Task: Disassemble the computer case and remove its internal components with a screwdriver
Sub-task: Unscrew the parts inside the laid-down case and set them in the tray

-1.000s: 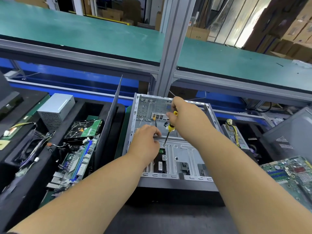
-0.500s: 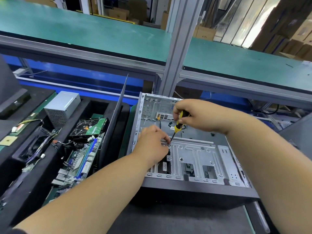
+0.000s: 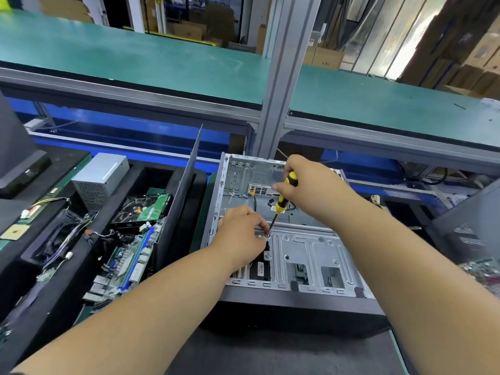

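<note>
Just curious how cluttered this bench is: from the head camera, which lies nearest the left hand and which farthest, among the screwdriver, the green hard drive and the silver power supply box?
1. Screwdriver: its tip is at the left hand.
2. Green hard drive: to the left, in the black tray.
3. Silver power supply box: farther left and back.

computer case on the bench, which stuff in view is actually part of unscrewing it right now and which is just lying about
In the job:
computer case, open, lying on its side
screwdriver, tip at a screw on the drive cage
right hand, gripping the handle
left hand, fingers at the screw

Lying about:
power supply
hard drive
motherboard
side panel, standing on edge
</note>
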The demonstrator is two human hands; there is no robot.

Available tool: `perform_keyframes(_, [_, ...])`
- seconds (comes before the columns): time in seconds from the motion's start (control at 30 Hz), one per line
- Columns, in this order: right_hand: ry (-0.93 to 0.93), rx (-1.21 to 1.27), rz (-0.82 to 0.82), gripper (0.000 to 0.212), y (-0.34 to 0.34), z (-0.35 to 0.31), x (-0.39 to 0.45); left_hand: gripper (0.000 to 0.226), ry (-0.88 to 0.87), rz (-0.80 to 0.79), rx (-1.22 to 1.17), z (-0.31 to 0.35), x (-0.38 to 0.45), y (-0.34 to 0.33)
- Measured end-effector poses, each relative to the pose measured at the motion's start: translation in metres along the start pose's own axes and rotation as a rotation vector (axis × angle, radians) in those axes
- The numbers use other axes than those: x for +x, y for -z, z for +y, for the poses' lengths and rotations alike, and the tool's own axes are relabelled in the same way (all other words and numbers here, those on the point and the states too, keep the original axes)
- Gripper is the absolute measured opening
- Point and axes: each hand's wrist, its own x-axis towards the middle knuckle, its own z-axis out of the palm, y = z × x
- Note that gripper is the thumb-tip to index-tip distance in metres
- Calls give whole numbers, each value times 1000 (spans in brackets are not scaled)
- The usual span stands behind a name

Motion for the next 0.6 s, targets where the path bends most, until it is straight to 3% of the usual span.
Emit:
perform_keyframes(0.17, [-69, 111, 118, 22, -6, 6, -12, 33, -119, -157, 297, 2, 8, 17])
perform_keyframes(0.4, [-84, -97, 217, 44, -15, 0, -20, 15, -202, -161, 191, -7, 11, 25])
perform_keyframes(0.6, [-70, 155, 114, 17, -16, -3, -14, 16, -222, -151, 187, -11, 11, 25])
